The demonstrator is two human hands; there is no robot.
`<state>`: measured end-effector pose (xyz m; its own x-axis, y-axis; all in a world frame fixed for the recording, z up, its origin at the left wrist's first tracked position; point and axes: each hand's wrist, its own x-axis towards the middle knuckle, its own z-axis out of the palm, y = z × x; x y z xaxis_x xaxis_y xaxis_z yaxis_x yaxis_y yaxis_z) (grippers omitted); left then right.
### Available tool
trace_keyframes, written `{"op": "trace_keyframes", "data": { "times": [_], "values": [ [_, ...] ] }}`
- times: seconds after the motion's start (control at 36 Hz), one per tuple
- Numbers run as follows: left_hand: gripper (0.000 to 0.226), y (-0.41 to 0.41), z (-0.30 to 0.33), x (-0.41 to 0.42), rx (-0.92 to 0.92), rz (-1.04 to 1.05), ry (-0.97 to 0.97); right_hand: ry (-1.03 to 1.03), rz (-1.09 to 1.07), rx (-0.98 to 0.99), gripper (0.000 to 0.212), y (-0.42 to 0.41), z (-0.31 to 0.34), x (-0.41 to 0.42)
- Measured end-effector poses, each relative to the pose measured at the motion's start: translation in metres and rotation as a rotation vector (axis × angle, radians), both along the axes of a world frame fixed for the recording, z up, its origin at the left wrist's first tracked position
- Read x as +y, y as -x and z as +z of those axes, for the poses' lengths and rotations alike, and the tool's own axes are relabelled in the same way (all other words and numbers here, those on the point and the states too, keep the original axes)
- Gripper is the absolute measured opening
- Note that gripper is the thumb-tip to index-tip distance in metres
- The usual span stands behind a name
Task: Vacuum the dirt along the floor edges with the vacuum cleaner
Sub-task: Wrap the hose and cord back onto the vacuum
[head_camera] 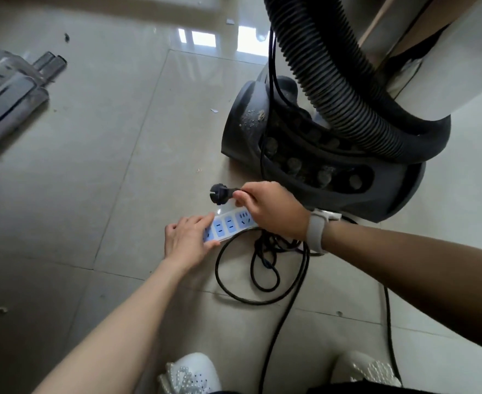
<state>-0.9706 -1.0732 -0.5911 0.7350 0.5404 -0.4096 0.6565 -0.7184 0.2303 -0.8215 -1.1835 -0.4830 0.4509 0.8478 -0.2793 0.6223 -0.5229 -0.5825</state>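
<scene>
Right hand pinching black plug, hovering it just above power strip, prongs not in yet. Left hand gripping strip's near end, likely bracing it against push. Vacuum cleaner sitting just behind on tile floor, hose arching up, cord looping slack beside strip.
</scene>
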Motion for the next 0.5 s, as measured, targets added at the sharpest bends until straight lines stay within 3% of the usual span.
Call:
{"op": "trace_keyframes", "data": {
  "times": [0.08, 0.17, 0.25, 0.33, 0.5],
  "values": [
    [0.053, -0.006, 0.006, -0.01, -0.16, 0.043, 0.012, 0.023, -0.013, 0.16, 0.027, -0.018, 0.001, -0.024],
    [0.075, -0.018, 0.012, -0.037, -0.366, -0.044, 0.075, 0.052, -0.109, 0.118, 0.019, -0.031, -0.009, -0.062],
    [0.084, -0.039, 0.017, -0.062, -0.243, -0.154, 0.208, 0.084, -0.231, 0.086, 0.015, -0.035, -0.025, -0.103],
    [0.09, -0.062, 0.022, -0.077, -0.179, -0.087, 0.314, 0.101, -0.304, 0.067, 0.012, -0.034, -0.039, -0.134],
    [0.068, -0.089, 0.02, -0.098, -0.165, 0.004, 0.256, 0.077, -0.328, 0.055, 0.01, -0.037, -0.044, -0.159]
  ]
}}
